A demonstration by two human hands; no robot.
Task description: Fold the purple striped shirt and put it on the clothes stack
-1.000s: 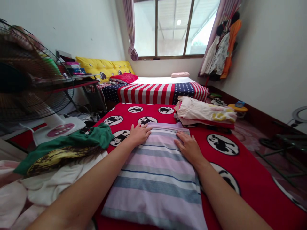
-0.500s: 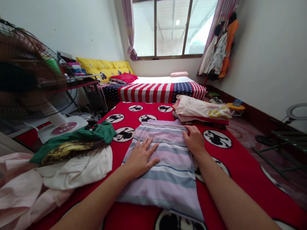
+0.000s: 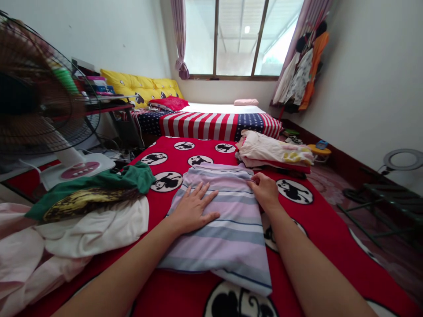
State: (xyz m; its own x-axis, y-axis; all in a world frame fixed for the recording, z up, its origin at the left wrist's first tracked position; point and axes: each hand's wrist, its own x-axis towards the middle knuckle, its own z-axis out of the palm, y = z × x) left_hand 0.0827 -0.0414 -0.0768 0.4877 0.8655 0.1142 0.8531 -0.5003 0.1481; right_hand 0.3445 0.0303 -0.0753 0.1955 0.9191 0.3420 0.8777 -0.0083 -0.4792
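Note:
A folded striped garment, lilac, grey and white with thin navy lines, lies in front of me on a red cover with black-and-white monkey prints. My left hand rests flat on its left half, fingers spread. At its upper right edge, my right hand pinches the cloth between thumb and fingers. The garment's lower right corner sticks out past the rest of its bottom edge. What kind of garment it is, I cannot tell.
Left of me lie a green garment and rumpled white and pink clothes. A folded clothes pile sits at the far right of the cover. A running fan stands on the left; a dark green stool is on the right.
The view has shifted slightly. The left hand stays flat on the striped garment, and the right hand stays at its upper right edge, its fingers drawn a little closer together.

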